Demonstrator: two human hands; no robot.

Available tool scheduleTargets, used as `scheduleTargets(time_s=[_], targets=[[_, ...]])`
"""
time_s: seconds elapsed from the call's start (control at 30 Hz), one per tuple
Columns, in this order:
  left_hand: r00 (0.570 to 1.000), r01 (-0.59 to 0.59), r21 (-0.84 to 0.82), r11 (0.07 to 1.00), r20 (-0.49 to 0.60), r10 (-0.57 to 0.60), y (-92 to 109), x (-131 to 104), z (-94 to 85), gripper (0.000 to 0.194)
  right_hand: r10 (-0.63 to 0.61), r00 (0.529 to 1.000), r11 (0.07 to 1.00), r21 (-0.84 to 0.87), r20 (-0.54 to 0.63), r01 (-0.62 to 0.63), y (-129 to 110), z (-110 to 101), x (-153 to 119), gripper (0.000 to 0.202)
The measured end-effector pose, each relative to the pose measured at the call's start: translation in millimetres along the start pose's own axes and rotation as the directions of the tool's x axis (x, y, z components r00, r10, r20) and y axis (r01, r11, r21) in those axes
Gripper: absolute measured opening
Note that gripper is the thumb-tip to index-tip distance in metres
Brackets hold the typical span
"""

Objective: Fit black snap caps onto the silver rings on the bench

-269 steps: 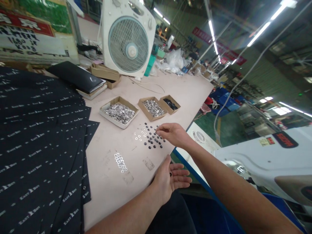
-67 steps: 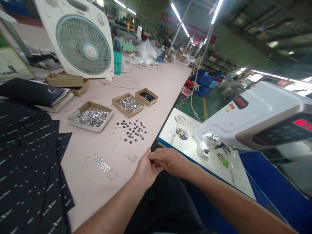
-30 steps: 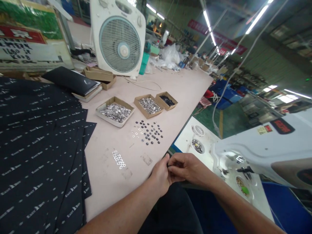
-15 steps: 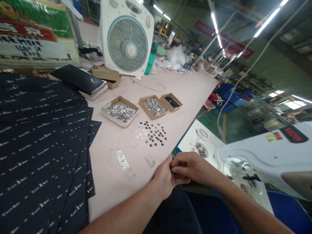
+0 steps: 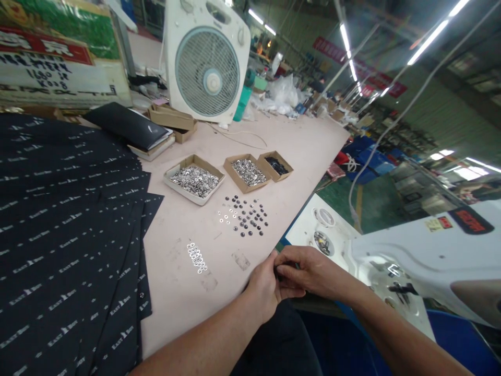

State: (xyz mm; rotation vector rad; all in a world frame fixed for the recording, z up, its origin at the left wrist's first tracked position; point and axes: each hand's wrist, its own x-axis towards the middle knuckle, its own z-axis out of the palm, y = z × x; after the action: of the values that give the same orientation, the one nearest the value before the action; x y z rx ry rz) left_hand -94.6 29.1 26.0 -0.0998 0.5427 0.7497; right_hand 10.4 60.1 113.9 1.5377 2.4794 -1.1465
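My left hand [image 5: 264, 284] and my right hand [image 5: 299, 269] meet at the table's near right edge. The fingers of both are closed together, and whatever they pinch is hidden between them. On the table [image 5: 172, 313] to their left lies a neat block of small silver ring-shaped fasteners [image 5: 197, 258]. Farther up, dark round snap caps [image 5: 250, 219] are spread loosely, with a few pale silver pieces [image 5: 222, 220] at their left side. Beyond these stand two cardboard trays of silver metal pieces, a left tray [image 5: 183, 196] and a middle tray [image 5: 243, 186], plus a smaller box of black pieces [image 5: 277, 165].
Black printed fabric panels [image 5: 70, 250] overlap along the left side. A black notebook [image 5: 125, 125] and a white box fan [image 5: 207, 68] stand at the back. Right of the table edge is a white machine [image 5: 426, 250] with a white bed [image 5: 309, 224]. A cable [image 5: 376, 146] hangs there.
Both hands stay together at the table edge with only a very slight finger shift. The view has tilted a little; the laid-out pieces look unchanged.
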Motion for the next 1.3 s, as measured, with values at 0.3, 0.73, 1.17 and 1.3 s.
scheduleTargets(time_s=[0.3,0.73,1.17,1.3], targets=[[1.0,0.007,0.061,0.998,-0.013,-0.006,-1,2,0.9,0.054,0.033,0.996,0.969,-0.24,-0.087,-0.053,13,-13,-3,0.017],[0.99,-0.138,0.137,0.981,0.025,0.136,-7,4,-2.3,0.04,0.086,0.988,0.972,-0.206,-0.129,-0.112,19,-15,0,0.016],[0.993,-0.103,0.113,0.988,-0.038,0.107,-7,4,-2.0,0.039,0.162,0.977,0.984,-0.056,-0.136,-0.171,17,-23,12,0.017],[0.996,-0.065,0.109,0.992,-0.051,0.071,-6,0,0.9,0.039,0.131,0.965,0.991,0.012,-0.227,-0.132,10,-27,47,0.018]])
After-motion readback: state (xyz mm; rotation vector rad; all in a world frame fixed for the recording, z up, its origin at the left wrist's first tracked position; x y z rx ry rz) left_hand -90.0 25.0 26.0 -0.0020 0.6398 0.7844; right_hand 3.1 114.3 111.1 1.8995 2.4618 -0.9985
